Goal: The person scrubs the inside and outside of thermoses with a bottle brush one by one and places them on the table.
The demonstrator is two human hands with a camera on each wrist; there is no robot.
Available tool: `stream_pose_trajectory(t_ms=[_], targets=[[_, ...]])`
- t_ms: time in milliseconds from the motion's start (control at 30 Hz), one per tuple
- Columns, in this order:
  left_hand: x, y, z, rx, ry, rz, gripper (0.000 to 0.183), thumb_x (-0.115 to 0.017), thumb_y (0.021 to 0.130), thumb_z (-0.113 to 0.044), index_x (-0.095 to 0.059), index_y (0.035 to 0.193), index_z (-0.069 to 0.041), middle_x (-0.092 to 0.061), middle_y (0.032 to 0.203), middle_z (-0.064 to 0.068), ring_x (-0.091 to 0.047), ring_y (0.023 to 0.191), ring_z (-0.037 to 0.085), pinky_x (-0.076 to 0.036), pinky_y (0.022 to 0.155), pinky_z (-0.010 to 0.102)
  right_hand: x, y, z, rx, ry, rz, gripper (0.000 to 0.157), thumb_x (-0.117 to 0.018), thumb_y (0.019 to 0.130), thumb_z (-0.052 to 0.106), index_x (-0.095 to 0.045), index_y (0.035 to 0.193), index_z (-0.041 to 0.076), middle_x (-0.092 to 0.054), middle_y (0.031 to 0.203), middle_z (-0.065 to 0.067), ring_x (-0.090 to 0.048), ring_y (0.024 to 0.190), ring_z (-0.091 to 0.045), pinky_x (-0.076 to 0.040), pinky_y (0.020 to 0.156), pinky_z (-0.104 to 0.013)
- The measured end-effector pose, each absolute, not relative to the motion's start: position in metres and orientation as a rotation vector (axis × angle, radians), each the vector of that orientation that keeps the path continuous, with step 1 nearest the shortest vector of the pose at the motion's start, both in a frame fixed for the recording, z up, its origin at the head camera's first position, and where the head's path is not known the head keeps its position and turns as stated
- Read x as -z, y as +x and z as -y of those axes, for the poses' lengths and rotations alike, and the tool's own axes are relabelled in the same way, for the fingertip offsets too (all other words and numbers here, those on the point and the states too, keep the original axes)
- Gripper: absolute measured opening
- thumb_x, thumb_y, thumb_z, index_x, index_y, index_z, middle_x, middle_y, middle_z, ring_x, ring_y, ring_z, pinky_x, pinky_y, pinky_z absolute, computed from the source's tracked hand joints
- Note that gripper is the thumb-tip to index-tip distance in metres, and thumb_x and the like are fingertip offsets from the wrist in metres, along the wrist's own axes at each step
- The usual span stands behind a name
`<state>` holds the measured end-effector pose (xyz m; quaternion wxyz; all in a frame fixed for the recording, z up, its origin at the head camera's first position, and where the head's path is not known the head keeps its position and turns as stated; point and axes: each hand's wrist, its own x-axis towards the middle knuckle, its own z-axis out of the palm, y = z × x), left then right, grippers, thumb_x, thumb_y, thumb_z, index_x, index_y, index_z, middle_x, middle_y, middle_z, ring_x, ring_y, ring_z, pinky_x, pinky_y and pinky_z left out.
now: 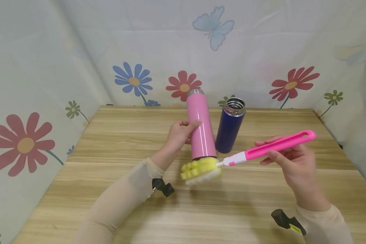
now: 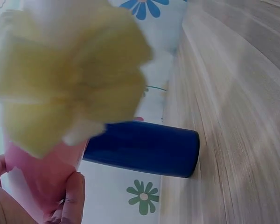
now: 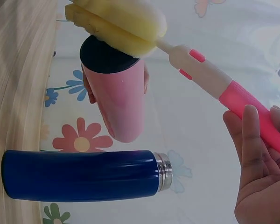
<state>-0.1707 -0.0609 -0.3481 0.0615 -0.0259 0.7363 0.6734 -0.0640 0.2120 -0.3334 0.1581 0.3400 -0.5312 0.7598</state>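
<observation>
My left hand (image 1: 179,135) grips a pink bottle (image 1: 200,122) around its side. The bottle leans away from me, its silvery neck at the far end and its dark base (image 3: 105,57) facing nearer. In my right hand (image 1: 302,169) is a sponge bottle brush (image 1: 274,146), pinched by its pink handle between thumb and fingers. Its yellow and white sponge head (image 1: 201,166) is right at the pink bottle's base, overlapping it in the head view. Blurred, that yellow sponge (image 2: 74,70) covers much of the pink bottle in the left wrist view.
A dark blue bottle (image 1: 230,130) stands upright on the wooden table (image 1: 134,135), to the right of the pink one, its steel mouth (image 1: 235,105) uncapped. Behind the table's back edge hangs a pale curtain (image 1: 158,40) with flowers and butterflies. Dark wrist cameras sit at both sleeves.
</observation>
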Motion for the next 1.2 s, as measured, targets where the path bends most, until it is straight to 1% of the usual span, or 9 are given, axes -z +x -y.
stream_pose_trajectory(t_ms=[233, 600, 700, 900, 1067, 1200], targets=[[0.344, -0.168, 0.063, -2.033, -0.033, -2.209, 0.056, -0.066, 0.087, -0.042, -0.049, 0.118, 0.001, -0.06, 0.106, 0.017, -0.062, 0.072, 0.017, -0.057, 0.061, 0.027, 0.338, -0.065, -0.213, -2.115, 0.985, 1.589, 0.028, -0.05, 0.083, -0.026, -0.056, 0.11, -0.02, -0.072, 0.106, -0.02, -0.072, 0.093, -0.026, -0.059, 0.063, -0.03], [0.341, -0.166, 0.068, -2.022, -0.024, -2.213, 0.056, -0.066, 0.088, -0.042, -0.048, 0.12, 0.001, -0.061, 0.108, 0.018, -0.063, 0.076, 0.018, -0.057, 0.065, 0.029, 0.341, -0.061, -0.229, -2.028, 0.837, 1.69, 0.026, -0.051, 0.083, -0.025, -0.055, 0.109, -0.021, -0.074, 0.103, -0.014, -0.073, 0.086, -0.02, -0.059, 0.063, -0.027], [0.342, -0.166, 0.068, -2.023, -0.02, -2.217, 0.056, -0.066, 0.088, -0.042, -0.048, 0.119, 0.0, -0.061, 0.108, 0.018, -0.063, 0.077, 0.018, -0.057, 0.065, 0.029, 0.339, -0.059, -0.233, -2.016, 0.828, 1.668, 0.026, -0.051, 0.083, -0.026, -0.055, 0.109, -0.023, -0.074, 0.103, -0.015, -0.073, 0.088, -0.02, -0.059, 0.064, -0.028], [0.343, -0.167, 0.069, -2.008, -0.023, -2.239, 0.055, -0.066, 0.088, -0.043, -0.047, 0.118, -0.001, -0.06, 0.109, 0.017, -0.062, 0.079, 0.019, -0.057, 0.064, 0.027, 0.331, -0.057, -0.24, -2.014, 0.811, 1.614, 0.026, -0.05, 0.083, -0.027, -0.055, 0.108, -0.023, -0.074, 0.101, -0.017, -0.073, 0.086, -0.022, -0.058, 0.065, -0.027], [0.344, -0.167, 0.069, -2.014, -0.023, -2.245, 0.056, -0.067, 0.087, -0.043, -0.047, 0.119, -0.001, -0.059, 0.11, 0.017, -0.062, 0.082, 0.02, -0.057, 0.065, 0.028, 0.323, -0.054, -0.243, -2.073, 0.821, 1.525, 0.026, -0.046, 0.083, -0.028, -0.053, 0.108, -0.026, -0.072, 0.1, -0.021, -0.073, 0.087, -0.026, -0.059, 0.063, -0.03], [0.346, -0.168, 0.07, -2.024, -0.02, -2.246, 0.056, -0.067, 0.087, -0.043, -0.047, 0.119, -0.001, -0.059, 0.11, 0.016, -0.062, 0.084, 0.021, -0.057, 0.066, 0.028, 0.316, -0.052, -0.243, -2.095, 0.862, 1.464, 0.026, -0.046, 0.083, -0.028, -0.053, 0.108, -0.027, -0.071, 0.1, -0.025, -0.072, 0.089, -0.03, -0.059, 0.063, -0.031]])
